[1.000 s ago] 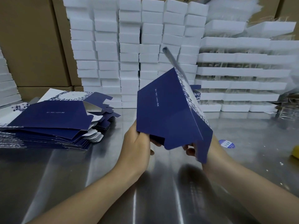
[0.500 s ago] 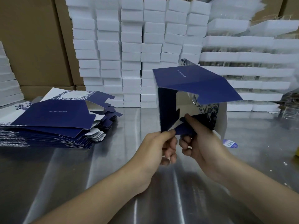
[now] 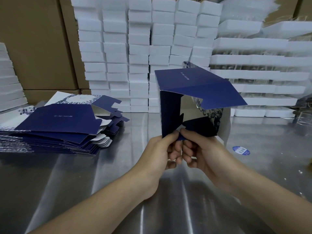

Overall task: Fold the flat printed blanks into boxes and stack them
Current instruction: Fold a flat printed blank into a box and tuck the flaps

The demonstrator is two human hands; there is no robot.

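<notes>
The left hand (image 3: 158, 149) and right hand (image 3: 202, 149) are pinching the bottom flaps (image 3: 195, 127) of the box (image 3: 194, 81), which is standing straight above them.

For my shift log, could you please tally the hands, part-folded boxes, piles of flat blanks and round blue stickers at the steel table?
Hands: 2, the left hand and the right hand
Boxes: 1, the part-folded box that both hands pinch
Piles: 1, the pile of flat blanks
Stickers: 1, the round blue sticker
Total: 5
</notes>
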